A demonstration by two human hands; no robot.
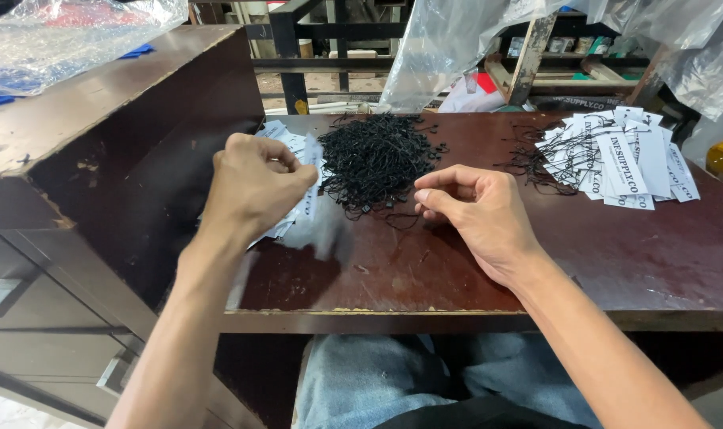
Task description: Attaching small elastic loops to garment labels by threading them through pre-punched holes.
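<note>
Hands work over a dark brown bench [457, 278], seen from above. The left hand [254, 187] hovers over a loose spread of white paper tags [298, 151] at the bench's left end, its fingers [286, 163] curled in and pinched together; what they grip is too small and blurred to tell, though a pale blur of a tag [318, 230] shows just below the hand. The right hand [477, 210] rests near the middle of the bench, fingers half-curled with thumb and forefinger tips drawn close, at the lower right edge of a heap of black string loops [375, 159]; whether a string sits between them cannot be told. The heap lies between the two hands, slightly farther from the body, with a few stray loops trailing toward the right hand.

Well apart to the right lies a second pile of white tags with black strings attached [616, 159], fanned out near the bench's far right corner. A tall dark wooden cabinet [99, 159] stands hard against the bench's left side, close to the left forearm, with crumpled clear plastic [59, 40] on top. More clear plastic bags [457, 40] hang beyond the far edge. The person's blue jeans [377, 381] show below the near edge.
</note>
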